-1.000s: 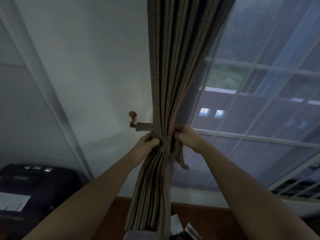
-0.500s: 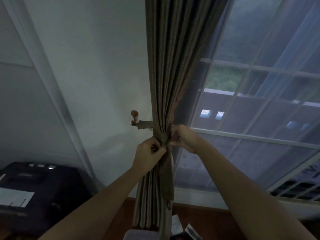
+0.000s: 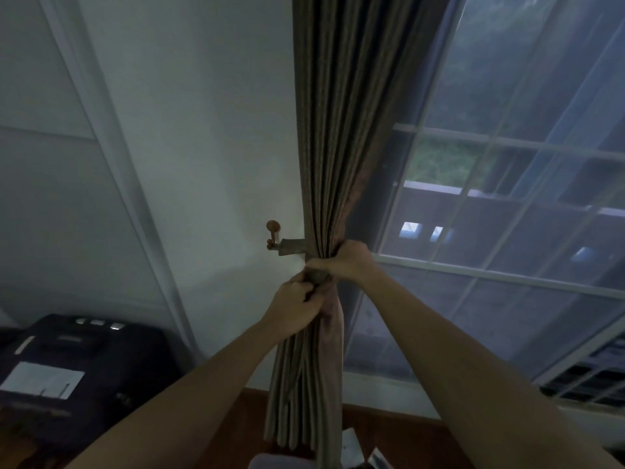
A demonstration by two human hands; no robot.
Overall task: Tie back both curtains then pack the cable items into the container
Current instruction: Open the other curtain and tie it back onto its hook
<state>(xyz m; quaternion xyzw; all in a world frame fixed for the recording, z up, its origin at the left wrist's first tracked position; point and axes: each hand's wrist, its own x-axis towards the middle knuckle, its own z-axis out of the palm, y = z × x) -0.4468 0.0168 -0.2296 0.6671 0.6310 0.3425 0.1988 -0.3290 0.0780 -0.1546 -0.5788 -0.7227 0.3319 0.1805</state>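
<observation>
A brown pleated curtain (image 3: 338,130) hangs gathered at the window's left edge. A fabric tieback (image 3: 293,247) runs from a small wooden wall hook (image 3: 272,231) and wraps around the gathered cloth. My left hand (image 3: 293,308) is closed on the tieback's loose end just below the wrap. My right hand (image 3: 343,260) grips the tieback and the curtain at the wrap, slightly higher. The knot itself is hidden under my fingers. The cable items and the container cannot be made out.
A tall window (image 3: 500,204) with white bars fills the right side. A dark machine (image 3: 77,367) with a white label sits low on the left. The brown floor (image 3: 389,434) below holds a few small white items (image 3: 351,446). A vent grille (image 3: 592,384) lies at lower right.
My left hand has dropped lower and pulled the tieback end downward. My right hand has moved left onto the wrap, and the loose end that hung right of the curtain is now drawn in.
</observation>
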